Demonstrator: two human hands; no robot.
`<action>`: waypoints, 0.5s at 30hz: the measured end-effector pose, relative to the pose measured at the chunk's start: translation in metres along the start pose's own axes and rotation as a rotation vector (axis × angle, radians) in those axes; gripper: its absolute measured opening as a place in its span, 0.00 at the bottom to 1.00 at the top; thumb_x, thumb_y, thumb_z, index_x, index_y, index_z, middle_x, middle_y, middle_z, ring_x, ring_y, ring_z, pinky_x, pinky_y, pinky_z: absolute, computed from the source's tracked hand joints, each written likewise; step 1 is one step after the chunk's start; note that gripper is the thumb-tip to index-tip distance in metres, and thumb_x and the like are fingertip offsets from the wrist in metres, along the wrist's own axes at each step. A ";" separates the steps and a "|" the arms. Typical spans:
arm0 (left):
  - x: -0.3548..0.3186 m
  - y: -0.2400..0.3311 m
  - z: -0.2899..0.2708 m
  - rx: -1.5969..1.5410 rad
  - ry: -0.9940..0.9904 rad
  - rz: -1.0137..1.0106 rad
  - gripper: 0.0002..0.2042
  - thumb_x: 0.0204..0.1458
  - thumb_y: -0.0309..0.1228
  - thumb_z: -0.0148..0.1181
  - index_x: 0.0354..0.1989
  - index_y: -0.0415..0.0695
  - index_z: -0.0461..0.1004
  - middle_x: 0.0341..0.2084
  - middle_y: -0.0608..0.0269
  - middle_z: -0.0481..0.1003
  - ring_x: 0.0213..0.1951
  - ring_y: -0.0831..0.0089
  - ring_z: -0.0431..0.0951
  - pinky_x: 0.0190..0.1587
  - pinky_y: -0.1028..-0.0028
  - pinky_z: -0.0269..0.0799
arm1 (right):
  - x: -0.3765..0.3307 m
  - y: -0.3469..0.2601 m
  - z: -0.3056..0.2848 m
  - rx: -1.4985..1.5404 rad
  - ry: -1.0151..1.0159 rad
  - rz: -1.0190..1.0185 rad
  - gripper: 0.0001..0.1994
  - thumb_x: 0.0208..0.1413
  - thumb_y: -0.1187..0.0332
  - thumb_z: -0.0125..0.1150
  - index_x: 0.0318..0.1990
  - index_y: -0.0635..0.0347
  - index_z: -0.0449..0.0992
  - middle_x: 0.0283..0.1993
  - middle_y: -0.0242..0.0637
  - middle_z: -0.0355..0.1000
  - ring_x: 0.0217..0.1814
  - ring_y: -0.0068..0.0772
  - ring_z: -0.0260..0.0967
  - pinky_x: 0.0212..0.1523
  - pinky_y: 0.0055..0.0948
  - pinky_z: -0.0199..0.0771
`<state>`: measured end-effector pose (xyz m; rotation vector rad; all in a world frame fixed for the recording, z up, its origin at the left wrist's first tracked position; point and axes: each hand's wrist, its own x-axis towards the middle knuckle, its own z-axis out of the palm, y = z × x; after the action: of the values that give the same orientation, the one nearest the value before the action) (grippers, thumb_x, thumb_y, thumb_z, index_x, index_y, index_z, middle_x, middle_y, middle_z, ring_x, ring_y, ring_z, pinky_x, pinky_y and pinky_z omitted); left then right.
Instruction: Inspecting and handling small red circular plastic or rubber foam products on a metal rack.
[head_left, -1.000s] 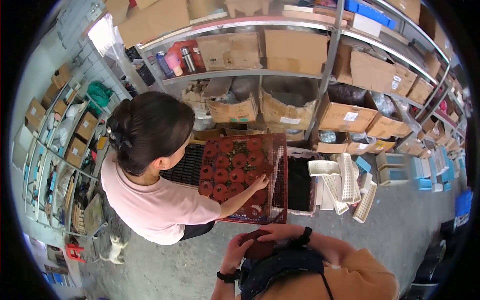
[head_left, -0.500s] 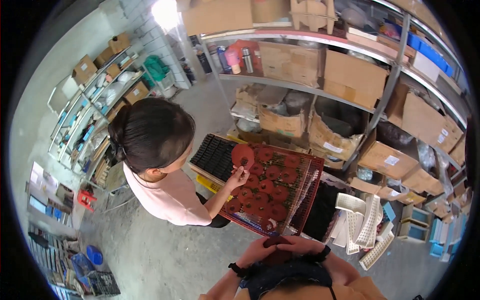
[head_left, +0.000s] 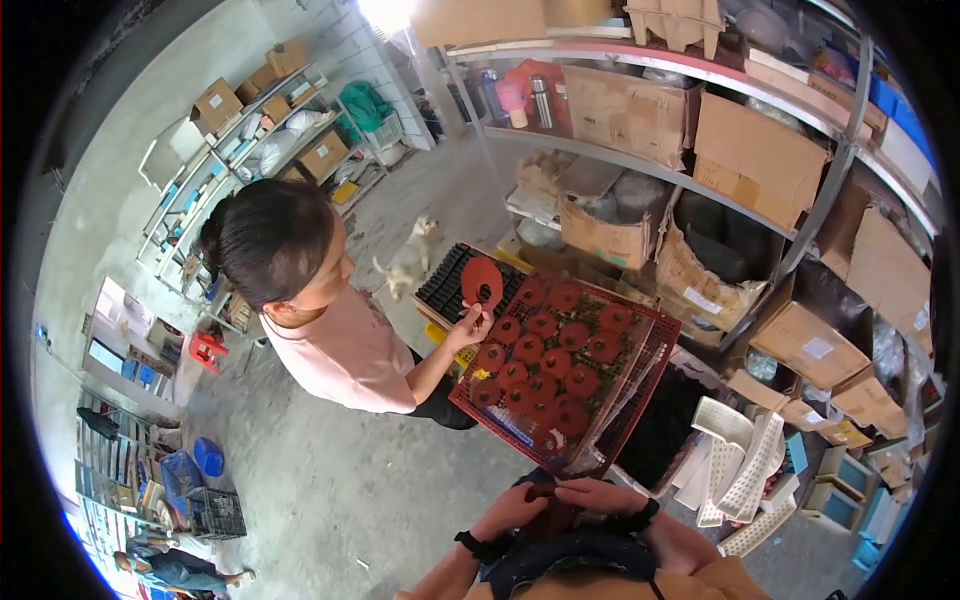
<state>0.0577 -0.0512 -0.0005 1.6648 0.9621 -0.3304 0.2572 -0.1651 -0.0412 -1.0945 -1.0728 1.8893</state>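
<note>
My left hand (head_left: 508,508) and my right hand (head_left: 602,497) are close together in front of my body, both closed on one dark red flat piece (head_left: 552,514). Its lower part hangs down between them, and the fingers cover much of it. Just beyond my hands is a red mesh tray (head_left: 648,372), bearing several dark red round pieces (head_left: 573,335) with holes in their middles. Across the tray's left side, a person in a pink top (head_left: 335,350) holds up a similar dark red disc (head_left: 482,280) in one hand.
A black slotted tray (head_left: 462,283) lies beyond the red one. To its right are a dark-filled box (head_left: 668,425) and piled white perforated strips (head_left: 745,455). Shelves with cardboard boxes (head_left: 765,160) stand behind. A small pale dog (head_left: 413,258) is on the floor; another person (head_left: 175,570) is far left.
My view has swung left, so the scene sits further right. The dog and the far-left person now show. The co-worker's disc is turned more upright. My hands still hold the dark red piece.
</note>
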 end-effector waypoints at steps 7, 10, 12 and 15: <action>-0.004 0.008 0.008 0.033 0.094 0.032 0.23 0.54 0.45 0.56 0.49 0.37 0.72 0.39 0.47 0.78 0.43 0.56 0.79 0.44 0.64 0.73 | -0.008 -0.017 0.004 0.039 0.083 -0.009 0.20 0.69 0.54 0.46 0.52 0.63 0.72 0.43 0.28 0.72 0.46 0.18 0.65 0.49 0.24 0.67; 0.008 -0.006 0.010 -0.021 0.106 0.087 0.23 0.54 0.45 0.55 0.50 0.37 0.71 0.40 0.45 0.77 0.44 0.54 0.78 0.45 0.64 0.73 | -0.005 -0.018 0.000 0.038 0.089 -0.022 0.20 0.68 0.55 0.48 0.54 0.63 0.72 0.44 0.29 0.73 0.47 0.18 0.65 0.49 0.24 0.68; 0.005 0.008 0.002 0.020 0.141 0.116 0.24 0.54 0.45 0.55 0.50 0.37 0.71 0.42 0.43 0.77 0.45 0.50 0.78 0.47 0.62 0.72 | -0.004 -0.029 0.001 0.037 0.116 -0.043 0.20 0.68 0.56 0.48 0.55 0.63 0.72 0.45 0.29 0.73 0.47 0.19 0.65 0.49 0.24 0.68; 0.005 0.018 -0.009 0.143 0.148 0.086 0.22 0.57 0.42 0.56 0.52 0.36 0.70 0.43 0.45 0.77 0.47 0.56 0.77 0.49 0.64 0.71 | 0.002 -0.033 -0.002 0.009 0.138 -0.064 0.20 0.68 0.56 0.49 0.56 0.63 0.71 0.45 0.29 0.73 0.47 0.19 0.66 0.49 0.24 0.68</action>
<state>0.0719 -0.0417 0.0107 1.8764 0.9913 -0.2248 0.2634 -0.1491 -0.0123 -1.1537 -1.0085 1.7403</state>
